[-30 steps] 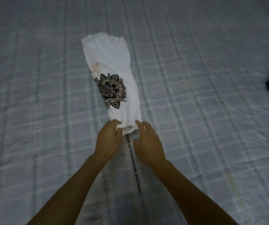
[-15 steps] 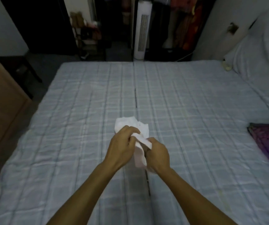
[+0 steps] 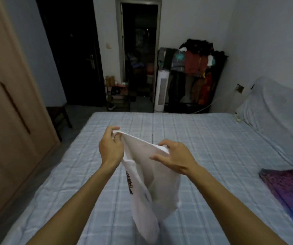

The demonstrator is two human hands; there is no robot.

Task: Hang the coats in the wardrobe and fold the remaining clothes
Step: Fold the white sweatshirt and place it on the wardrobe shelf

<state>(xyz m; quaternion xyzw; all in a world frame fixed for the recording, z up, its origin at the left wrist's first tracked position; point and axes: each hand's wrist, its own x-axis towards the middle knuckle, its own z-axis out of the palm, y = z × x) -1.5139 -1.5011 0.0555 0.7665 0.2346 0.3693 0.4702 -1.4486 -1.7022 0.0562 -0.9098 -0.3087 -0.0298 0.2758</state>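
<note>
A white garment (image 3: 152,188) with a black print on its left fold hangs in the air above the bed (image 3: 212,156). My left hand (image 3: 110,147) pinches its upper left edge. My right hand (image 3: 174,158) holds the upper right edge, fingers curled over the cloth. The fabric stretches taut between both hands and its lower part droops toward the sheet. A wooden wardrobe (image 3: 9,121) stands along the left wall with its doors closed.
A purple patterned cloth (image 3: 290,188) lies at the bed's right edge. A covered pillow (image 3: 276,117) is at the far right. Beyond the bed stand a clothes rack (image 3: 195,71) full of garments, a white tower fan (image 3: 160,91), a shoe shelf (image 3: 117,96) and a dark doorway.
The white garment, lying folded on the bed a second ago, has been lifted and is now spread open between my hands. My view has risen from the bed to the room.
</note>
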